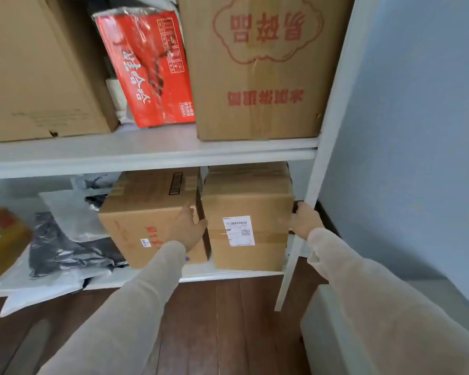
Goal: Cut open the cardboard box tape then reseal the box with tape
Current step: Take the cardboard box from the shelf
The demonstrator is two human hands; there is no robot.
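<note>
Reaching low: left hand (188, 227) and right hand (305, 219) pressed flat, fingers spread, against opposite sides of taped cardboard box (248, 216) on bottom shelf (201, 276). Risk: snagging neighbouring box (149, 217) or shelf post (299, 244) when sliding out; grip slipping on smooth sides.

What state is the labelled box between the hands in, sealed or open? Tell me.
Sealed. The labelled box on the lower shelf has its flaps closed, brown tape banding its front under the shipping label. No cut shows.

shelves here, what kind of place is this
Probably a home storage corner for parcels: a white shelving unit packed with cardboard boxes, one taped box bearing a shipping label, beside plastic mailer bags.
</note>
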